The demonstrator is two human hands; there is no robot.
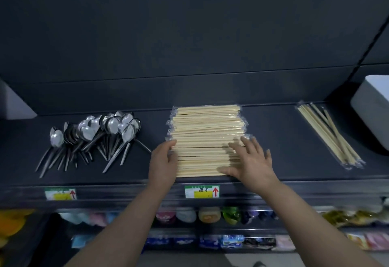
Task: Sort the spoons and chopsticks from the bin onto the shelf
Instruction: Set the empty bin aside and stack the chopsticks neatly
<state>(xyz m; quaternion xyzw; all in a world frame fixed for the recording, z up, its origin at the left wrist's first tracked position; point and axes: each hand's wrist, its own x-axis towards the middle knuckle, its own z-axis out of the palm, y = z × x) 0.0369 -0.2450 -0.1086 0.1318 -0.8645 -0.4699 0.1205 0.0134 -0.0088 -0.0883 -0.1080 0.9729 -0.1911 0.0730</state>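
Observation:
A wide stack of wrapped wooden chopsticks (207,127) lies in the middle of the dark shelf (280,132). My left hand (163,161) presses flat against the stack's left ends. My right hand (250,161) rests with spread fingers on the stack's right front corner. A pile of metal spoons (94,136) lies to the left, bowls toward the back. Several more wrapped chopsticks (328,134) lie slanted at the right. The white bin (372,106) stands at the far right of the shelf.
Price labels (202,191) with red arrows hang on the shelf's front edge. Lower shelves hold colourful packaged goods (208,214). A pale box (14,102) sits at the shelf's far left. The dark back panel rises behind.

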